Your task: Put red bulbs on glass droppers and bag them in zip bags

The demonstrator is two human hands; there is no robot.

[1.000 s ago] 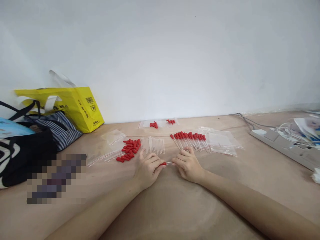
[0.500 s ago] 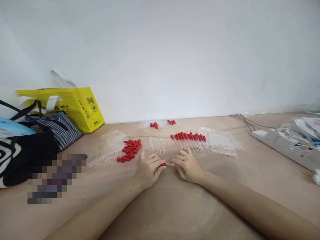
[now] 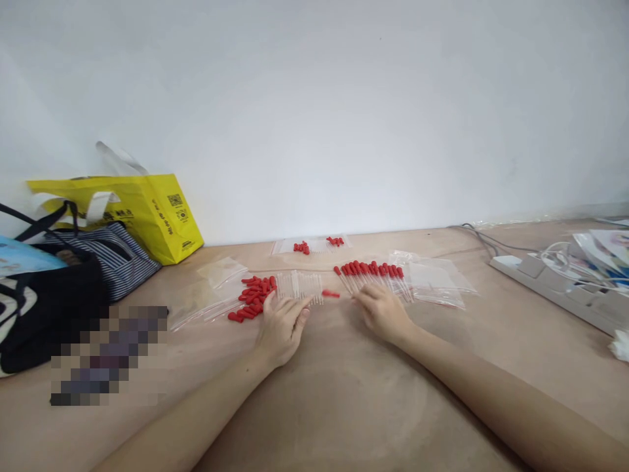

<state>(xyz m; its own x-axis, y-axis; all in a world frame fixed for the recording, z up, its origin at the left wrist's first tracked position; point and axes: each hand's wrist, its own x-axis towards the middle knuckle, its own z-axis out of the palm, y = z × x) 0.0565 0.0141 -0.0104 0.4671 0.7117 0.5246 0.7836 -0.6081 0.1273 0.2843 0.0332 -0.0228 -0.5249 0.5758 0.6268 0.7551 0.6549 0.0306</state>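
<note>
Tan tabletop (image 3: 314,406) runs back to a pale wall (image 3: 344,131) in my head view, with a yellow bag (image 3: 162,226) at ten o'clock and a white power strip (image 3: 515,267) between two and three. Counting from between the hands, I see loose red bulbs (image 3: 253,298) at ten, a row of slim clear tubes (image 3: 297,286) at eleven, a fan of bulb-topped droppers (image 3: 372,270) at one, clear plastic bags (image 3: 437,275) at two and a flat packet (image 3: 314,246) at twelve. One blurred red-bulbed dropper (image 3: 331,294) lies across the gap between the hands. I judge it very light, its bulb soft and a bit grippy, its tube stiff, slick and perhaps brittle if glass; I would hold it gently close to the bulb, without bending it. The right hand (image 3: 386,316) has its fingers drawn into a pinch, seemingly on the faint tube end, with the bulb at nine o'clock from those fingertips. The left hand (image 3: 280,328) is open, fingers spread toward the clear tubes and holding nothing I can see; its fingertips are near the bulb, which sits at three o'clock from them, apart. I cannot tell whether they touch a tube.
</note>
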